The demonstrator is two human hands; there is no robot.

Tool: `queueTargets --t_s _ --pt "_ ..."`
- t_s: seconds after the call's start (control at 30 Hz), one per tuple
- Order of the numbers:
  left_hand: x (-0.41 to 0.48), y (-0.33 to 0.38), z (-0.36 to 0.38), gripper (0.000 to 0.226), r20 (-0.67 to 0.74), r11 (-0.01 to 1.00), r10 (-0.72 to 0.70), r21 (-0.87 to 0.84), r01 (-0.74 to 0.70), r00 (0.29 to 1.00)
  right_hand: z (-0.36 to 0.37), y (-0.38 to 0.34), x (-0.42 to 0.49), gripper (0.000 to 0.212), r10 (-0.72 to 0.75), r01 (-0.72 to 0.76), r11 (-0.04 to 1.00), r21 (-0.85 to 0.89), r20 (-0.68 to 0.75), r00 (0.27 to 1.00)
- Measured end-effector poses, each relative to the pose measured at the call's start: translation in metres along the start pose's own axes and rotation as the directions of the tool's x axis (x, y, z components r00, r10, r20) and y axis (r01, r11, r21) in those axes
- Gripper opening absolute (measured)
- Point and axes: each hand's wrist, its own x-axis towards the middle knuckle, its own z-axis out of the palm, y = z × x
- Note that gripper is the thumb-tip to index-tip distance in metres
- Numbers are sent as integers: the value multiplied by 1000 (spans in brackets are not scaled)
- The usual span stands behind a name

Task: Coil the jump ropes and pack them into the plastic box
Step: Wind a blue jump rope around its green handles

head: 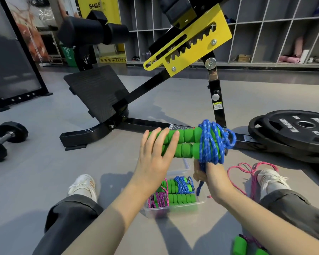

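Observation:
I hold a jump rope in the air: two green foam handles (186, 142) lie side by side with blue rope (213, 142) wound round their right end. My left hand (155, 159) holds the handles, fingers laid across them, thumb hidden. My right hand (204, 173) grips the blue rope's loose end just under the coil. Below, between my legs, the clear plastic box (173, 211) holds coiled ropes with green handles, one blue (182, 184) and one pink (159, 198). A loose pink rope (247, 169) lies on the floor by my right shoe, and its green handles (239, 245) lie at the bottom right.
A black and yellow exercise bench (103, 92) stands on the grey floor right ahead, its base bar just behind the held rope. Stacked black weight plates (293, 133) lie at the right, a dumbbell (9, 134) at the left. Grey cubby shelves (265, 30) line the back wall.

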Motion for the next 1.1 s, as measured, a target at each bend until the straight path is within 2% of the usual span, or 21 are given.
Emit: queueTargets --t_s 0.03,0.17,0.3,0.47,0.53,0.67,0.77,0.97,1.1 --pt "-1 -4 2 74 6 999 -20 26 19 1000 4 1 -1 34 -37 37 999 16 -38 999" --pt "-8 -18 6 64 64 994 -30 105 23 997 12 4 -8 42 -24 21 999 -48 -65 998" --pt "-8 -21 7 53 70 988 -19 154 8 997 13 3 -10 36 -141 125 961 -248 -46 989" --pt "-10 -30 11 45 62 979 -4 202 -8 998 10 1 -14 30 -227 229 865 -447 57 972" --pt "-13 -34 12 44 68 977 -4 211 -11 998 6 -2 -15 31 -270 283 797 -534 105 957" --pt "-20 -38 17 45 84 975 4 222 -22 996 -6 -14 -18 22 -357 415 578 -703 239 903" --pt "-24 -31 19 55 114 976 10 215 -34 993 -12 -24 -16 20 -419 446 467 -764 253 872" --pt "-22 -21 19 53 140 987 -1 158 -22 990 -21 -38 -10 11 -599 507 518 -688 132 790" --pt "-21 -14 20 56 111 989 24 144 -40 994 -24 -37 -4 6 -681 535 492 -687 78 728"
